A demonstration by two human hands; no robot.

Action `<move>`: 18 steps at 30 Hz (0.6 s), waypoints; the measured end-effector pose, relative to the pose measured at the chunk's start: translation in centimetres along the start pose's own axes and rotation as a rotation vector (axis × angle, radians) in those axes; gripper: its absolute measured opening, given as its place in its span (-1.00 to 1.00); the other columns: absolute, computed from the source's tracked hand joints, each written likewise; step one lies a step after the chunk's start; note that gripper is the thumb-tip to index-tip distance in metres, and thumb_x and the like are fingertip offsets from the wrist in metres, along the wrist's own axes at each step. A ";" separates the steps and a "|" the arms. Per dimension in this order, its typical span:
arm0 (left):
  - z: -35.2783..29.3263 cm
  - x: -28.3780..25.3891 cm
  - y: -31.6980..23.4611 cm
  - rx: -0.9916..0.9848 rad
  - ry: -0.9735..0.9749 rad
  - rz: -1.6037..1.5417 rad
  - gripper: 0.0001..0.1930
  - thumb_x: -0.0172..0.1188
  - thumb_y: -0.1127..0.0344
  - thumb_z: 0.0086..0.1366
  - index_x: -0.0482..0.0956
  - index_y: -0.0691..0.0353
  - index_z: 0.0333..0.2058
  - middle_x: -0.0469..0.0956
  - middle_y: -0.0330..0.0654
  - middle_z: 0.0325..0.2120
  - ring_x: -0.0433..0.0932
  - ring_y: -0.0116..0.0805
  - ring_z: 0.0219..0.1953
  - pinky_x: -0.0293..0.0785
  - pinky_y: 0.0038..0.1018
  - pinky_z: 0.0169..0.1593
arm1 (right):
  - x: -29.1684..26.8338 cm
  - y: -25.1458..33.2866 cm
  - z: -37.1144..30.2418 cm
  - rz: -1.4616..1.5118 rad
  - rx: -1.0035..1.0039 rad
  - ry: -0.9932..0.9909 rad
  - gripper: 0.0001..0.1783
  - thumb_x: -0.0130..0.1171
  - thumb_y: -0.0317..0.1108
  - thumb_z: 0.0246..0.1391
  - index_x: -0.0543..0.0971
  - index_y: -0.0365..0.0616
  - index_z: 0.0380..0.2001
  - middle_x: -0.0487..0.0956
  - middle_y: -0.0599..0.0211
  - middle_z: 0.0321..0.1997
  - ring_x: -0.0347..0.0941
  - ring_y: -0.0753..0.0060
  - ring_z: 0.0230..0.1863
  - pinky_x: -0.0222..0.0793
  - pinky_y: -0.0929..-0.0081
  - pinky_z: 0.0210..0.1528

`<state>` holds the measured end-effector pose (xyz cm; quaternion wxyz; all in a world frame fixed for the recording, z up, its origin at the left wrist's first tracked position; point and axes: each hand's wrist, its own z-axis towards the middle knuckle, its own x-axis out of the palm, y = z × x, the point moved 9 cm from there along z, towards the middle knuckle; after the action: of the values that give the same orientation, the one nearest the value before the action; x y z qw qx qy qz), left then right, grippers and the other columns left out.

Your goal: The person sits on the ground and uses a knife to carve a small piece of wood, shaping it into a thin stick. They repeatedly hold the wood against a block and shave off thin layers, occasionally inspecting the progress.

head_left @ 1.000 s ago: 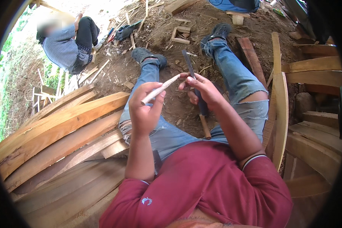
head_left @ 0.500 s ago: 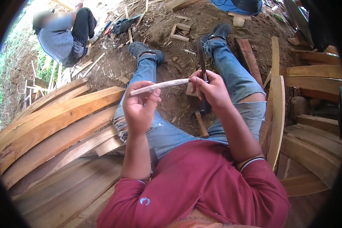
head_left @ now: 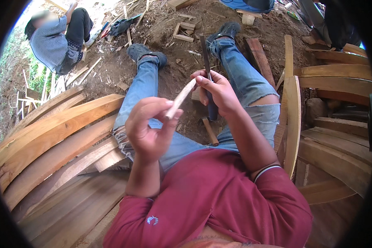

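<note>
A pale, thin wooden stick (head_left: 181,99) slants between my hands over my lap. My left hand (head_left: 149,124) pinches its near end between thumb and fingers. The thumb and fingers of my right hand (head_left: 220,91) touch the stick's far, tapered end. That same hand grips a long tool with a narrow dark blade (head_left: 205,53) and a blue handle (head_left: 213,108); the blade points away from me. Whether it is a file or a chisel I cannot tell. On the ground between my legs lies a wooden-handled tool (head_left: 210,132), perhaps a hammer, its dark head partly hidden.
Curved planks (head_left: 66,120) are stacked to my left, and more boards (head_left: 339,142) lie at the right. An upright wooden strip (head_left: 292,120) stands beside my right leg. Wood offcuts (head_left: 184,32) litter the dirt ahead. Another person (head_left: 49,43) sits at the far left.
The stick has swung from nearly level to a steep slant, its left end coming down toward me. My left hand has turned and moved lower. The dark-bladed tool stays in my right hand.
</note>
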<state>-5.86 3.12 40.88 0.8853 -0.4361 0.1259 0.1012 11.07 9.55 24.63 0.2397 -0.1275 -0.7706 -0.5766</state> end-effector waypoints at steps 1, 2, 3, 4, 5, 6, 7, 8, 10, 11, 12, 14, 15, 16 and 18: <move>0.4 0.7 -0.9 0.050 0.033 0.004 -0.76 0.41 0.52 0.18 0.61 0.34 -0.18 0.62 -0.12 -0.32 0.63 -0.48 -0.41 0.53 -0.63 -0.42 | 0.1 -0.5 0.0 0.023 0.026 0.018 -0.73 0.19 -0.27 0.32 0.57 -0.22 -0.04 0.63 0.26 -0.35 0.35 0.68 -0.68 0.26 0.66 -0.63; 0.6 1.2 -1.5 0.067 0.057 0.024 -0.77 0.41 0.52 0.18 0.62 0.31 -0.18 0.61 -0.12 -0.32 0.64 -0.46 -0.43 0.53 -0.63 -0.48 | 0.2 -0.9 -0.1 0.046 0.053 0.037 -0.73 0.19 -0.27 0.32 0.56 -0.21 -0.04 0.64 0.25 -0.34 0.36 0.68 -0.68 0.26 0.66 -0.63; 0.7 1.6 -1.9 0.066 0.061 0.025 -0.76 0.42 0.52 0.16 0.62 0.31 -0.19 0.60 -0.13 -0.33 0.59 -0.48 -0.44 0.49 -0.63 -0.45 | 0.4 -1.2 -0.1 0.070 0.077 0.056 -0.74 0.18 -0.27 0.32 0.56 -0.20 -0.04 0.64 0.25 -0.34 0.36 0.67 -0.68 0.27 0.66 -0.63; 0.7 2.0 -2.2 0.065 0.065 0.025 -0.74 0.44 0.53 0.14 0.61 0.30 -0.20 0.59 -0.14 -0.34 0.54 -0.50 -0.44 0.46 -0.62 -0.42 | 0.5 -1.2 -0.2 0.080 0.079 0.052 -0.74 0.18 -0.28 0.32 0.56 -0.20 -0.04 0.64 0.24 -0.34 0.36 0.67 -0.68 0.27 0.66 -0.63; 0.7 2.2 -2.4 0.064 0.068 0.024 -0.72 0.46 0.53 0.12 0.60 0.30 -0.21 0.57 -0.15 -0.35 0.50 -0.53 -0.45 0.43 -0.62 -0.40 | 0.7 -1.3 -0.2 0.089 0.082 0.048 -0.74 0.18 -0.28 0.31 0.56 -0.20 -0.04 0.65 0.24 -0.34 0.36 0.67 -0.69 0.27 0.66 -0.64; 0.7 2.3 -2.4 0.081 0.069 0.023 -0.72 0.46 0.52 0.12 0.60 0.29 -0.20 0.57 -0.15 -0.35 0.50 -0.52 -0.46 0.43 -0.62 -0.41 | 0.8 -1.3 -0.2 0.099 0.085 0.043 -0.74 0.18 -0.28 0.31 0.56 -0.19 -0.03 0.65 0.23 -0.34 0.36 0.66 -0.69 0.27 0.66 -0.64; 0.7 2.3 -2.4 0.086 0.074 0.033 -0.72 0.46 0.51 0.12 0.60 0.29 -0.20 0.57 -0.15 -0.35 0.50 -0.52 -0.47 0.43 -0.62 -0.41 | 0.9 -1.4 -0.2 0.108 0.085 0.048 -0.73 0.18 -0.28 0.31 0.56 -0.19 -0.03 0.66 0.23 -0.33 0.36 0.66 -0.69 0.27 0.66 -0.64; 0.7 2.4 -2.5 0.091 0.078 0.043 -0.73 0.46 0.51 0.13 0.60 0.30 -0.19 0.57 -0.15 -0.35 0.49 -0.52 -0.47 0.43 -0.62 -0.41 | 0.9 -1.4 -0.2 0.117 0.084 0.053 -0.73 0.18 -0.27 0.31 0.56 -0.19 -0.03 0.66 0.22 -0.33 0.36 0.66 -0.69 0.27 0.65 -0.65; 0.6 2.3 -2.6 0.099 0.084 0.052 -0.72 0.46 0.50 0.13 0.60 0.30 -0.19 0.57 -0.15 -0.35 0.49 -0.52 -0.47 0.43 -0.62 -0.41 | 1.0 -1.5 -0.2 0.122 0.082 0.059 -0.73 0.19 -0.27 0.31 0.55 -0.19 -0.03 0.66 0.21 -0.33 0.37 0.65 -0.69 0.27 0.65 -0.65; 0.6 2.2 -2.6 0.101 0.086 0.051 -0.72 0.46 0.50 0.13 0.60 0.30 -0.19 0.57 -0.15 -0.35 0.49 -0.52 -0.46 0.43 -0.62 -0.41 | 1.0 -1.4 -0.2 0.119 0.080 0.060 -0.73 0.19 -0.26 0.31 0.55 -0.19 -0.04 0.66 0.21 -0.33 0.37 0.65 -0.69 0.28 0.65 -0.65; 0.6 2.2 -2.6 0.104 0.088 0.049 -0.72 0.46 0.50 0.13 0.61 0.30 -0.19 0.57 -0.15 -0.35 0.49 -0.52 -0.46 0.43 -0.61 -0.42 | 1.0 -1.4 -0.2 0.116 0.078 0.061 -0.72 0.19 -0.26 0.30 0.55 -0.19 -0.04 0.66 0.20 -0.32 0.38 0.65 -0.69 0.28 0.65 -0.65; 0.6 2.2 -2.6 0.110 0.085 0.045 -0.72 0.46 0.50 0.13 0.61 0.30 -0.19 0.58 -0.15 -0.35 0.49 -0.52 -0.46 0.43 -0.61 -0.42 | 1.0 -1.3 -0.3 0.115 0.087 0.078 -0.73 0.18 -0.26 0.31 0.55 -0.19 -0.03 0.66 0.21 -0.31 0.43 0.64 -0.64 0.33 0.65 -0.62; 0.6 2.1 -2.6 0.113 0.083 0.044 -0.73 0.46 0.50 0.13 0.61 0.30 -0.19 0.58 -0.15 -0.35 0.49 -0.52 -0.46 0.43 -0.61 -0.42 | 1.1 -1.3 -0.4 0.115 0.092 0.088 -0.73 0.18 -0.26 0.31 0.55 -0.19 -0.03 0.66 0.22 -0.31 0.46 0.63 -0.62 0.35 0.65 -0.60; 0.6 2.2 -2.6 0.113 0.084 0.035 -0.73 0.45 0.51 0.14 0.62 0.30 -0.19 0.58 -0.14 -0.35 0.49 -0.52 -0.47 0.43 -0.61 -0.43 | 1.1 -1.6 -0.4 0.115 0.104 0.080 -0.72 0.18 -0.26 0.31 0.55 -0.19 -0.03 0.66 0.22 -0.30 0.49 0.61 -0.56 0.39 0.63 -0.55; 0.7 2.3 -2.5 0.116 0.086 0.017 -0.75 0.44 0.51 0.15 0.63 0.29 -0.19 0.58 -0.14 -0.35 0.49 -0.52 -0.47 0.43 -0.62 -0.43 | 0.9 -2.1 -0.2 0.115 0.126 0.063 -0.72 0.18 -0.26 0.31 0.55 -0.18 -0.02 0.66 0.22 -0.28 0.57 0.56 -0.45 0.48 0.59 -0.44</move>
<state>-2.84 2.31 42.44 0.9019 -0.3869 0.1731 0.0826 9.34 8.60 23.41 0.3037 -0.1381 -0.7888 -0.5161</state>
